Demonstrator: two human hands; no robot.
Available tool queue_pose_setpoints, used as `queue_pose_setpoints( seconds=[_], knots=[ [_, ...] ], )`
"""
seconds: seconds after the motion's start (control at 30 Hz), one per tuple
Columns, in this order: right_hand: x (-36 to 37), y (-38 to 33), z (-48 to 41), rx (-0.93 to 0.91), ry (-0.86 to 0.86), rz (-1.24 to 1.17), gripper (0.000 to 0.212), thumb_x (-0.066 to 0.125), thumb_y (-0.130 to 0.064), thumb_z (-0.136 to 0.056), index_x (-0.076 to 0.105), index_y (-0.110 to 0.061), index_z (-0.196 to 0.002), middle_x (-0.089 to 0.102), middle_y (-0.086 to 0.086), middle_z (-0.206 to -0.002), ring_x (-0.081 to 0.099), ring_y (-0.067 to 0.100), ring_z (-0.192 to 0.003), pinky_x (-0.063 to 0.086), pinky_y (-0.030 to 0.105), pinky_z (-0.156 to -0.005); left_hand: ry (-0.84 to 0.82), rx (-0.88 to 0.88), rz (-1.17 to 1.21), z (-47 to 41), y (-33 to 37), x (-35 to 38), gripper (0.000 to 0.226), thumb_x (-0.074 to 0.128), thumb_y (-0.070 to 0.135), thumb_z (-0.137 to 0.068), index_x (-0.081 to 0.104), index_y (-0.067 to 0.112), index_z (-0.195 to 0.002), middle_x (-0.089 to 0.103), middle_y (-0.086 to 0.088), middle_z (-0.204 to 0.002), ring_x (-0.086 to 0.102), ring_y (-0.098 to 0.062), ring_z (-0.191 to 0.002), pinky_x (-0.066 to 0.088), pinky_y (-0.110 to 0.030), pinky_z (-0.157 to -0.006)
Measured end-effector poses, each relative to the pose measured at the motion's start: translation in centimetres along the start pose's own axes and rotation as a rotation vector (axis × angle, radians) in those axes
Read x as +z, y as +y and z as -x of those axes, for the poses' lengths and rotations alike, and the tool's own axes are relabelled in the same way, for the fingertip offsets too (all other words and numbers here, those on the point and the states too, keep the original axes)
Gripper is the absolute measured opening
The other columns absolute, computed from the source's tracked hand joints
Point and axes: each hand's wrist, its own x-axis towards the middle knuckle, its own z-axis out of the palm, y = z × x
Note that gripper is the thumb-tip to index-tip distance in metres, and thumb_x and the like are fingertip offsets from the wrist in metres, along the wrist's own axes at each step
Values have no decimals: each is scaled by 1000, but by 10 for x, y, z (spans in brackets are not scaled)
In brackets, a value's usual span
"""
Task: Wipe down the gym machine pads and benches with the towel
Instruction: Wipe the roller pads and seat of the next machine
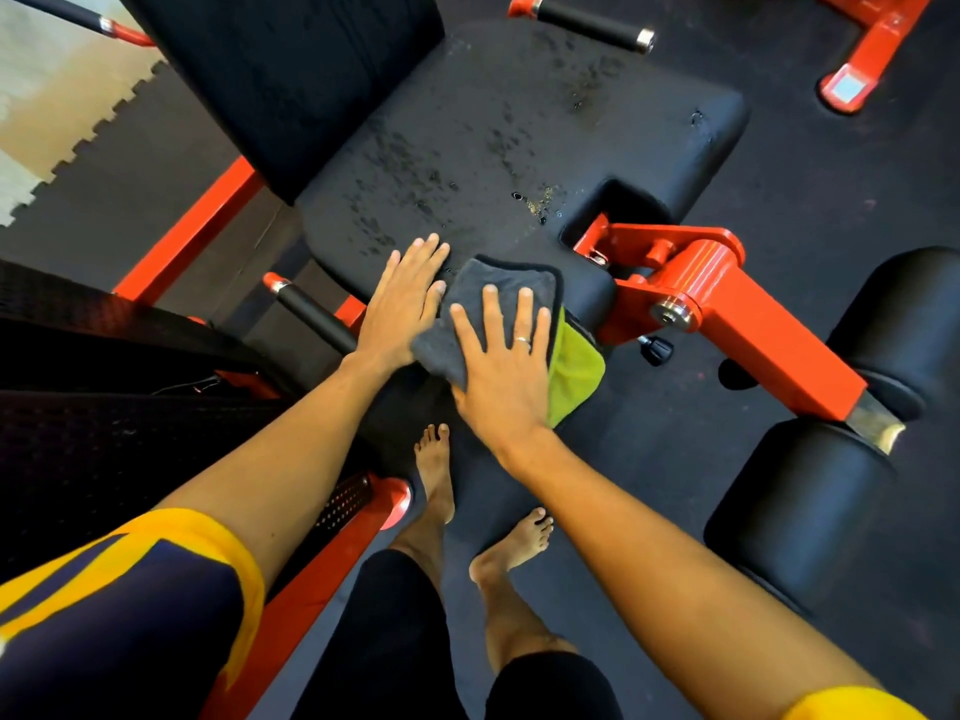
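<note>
**Towel pressed to the near edge of a spattered bench**

Head view: a folded grey microfibre towel with a lime-green underside (501, 288) lies at the near edge of the black padded bench (519, 96), and its green flap hangs over that edge. The right hand (506, 376) lies flat on the towel, fingers spread and straight, pressing rather than gripping. The left hand (402, 304) rests flat on the bench just left of the towel, fingers straight, holding nothing. Wet droplets (467, 163) speckle the middle of the bench, beyond the towel. The cloth looks soft, light and limp, and would likely bunch if pushed from one corner. A broad palm over its middle seems the surest hold.
</note>
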Motion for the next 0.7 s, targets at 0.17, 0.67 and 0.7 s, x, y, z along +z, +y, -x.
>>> queue_pose_setpoints(
  seconds=[0.17,0.67,0.7],
  knots=[
    [-4,1,-10,-35,-30,4,90,65,-56,-88,28,-24,-163,16,19,-170,6,54,-154,7,66,-123,-22,4,-11,-3,0,0,55,22,35,-110,29,11,-160,21,-7,-168,11,-19,-157,-2,-35,-128],
    [-34,94,-118,283,-149,-211,78,44,-67,-99,17,-34,-165,2,16,-173,19,45,-154,18,52,-125,-44,34,16,-35,3,-3,49,35,22,-110,34,17,-158,26,2,-167,15,-17,-156,5,-42,-128],
    [-34,87,-109,302,-116,-175,77,46,-64,-99,19,-32,-165,5,17,-172,22,45,-153,20,52,-124,-50,33,16,-36,4,-3,49,36,21,-110,34,17,-159,26,3,-167,14,-17,-157,5,-41,-128]
  ],
)
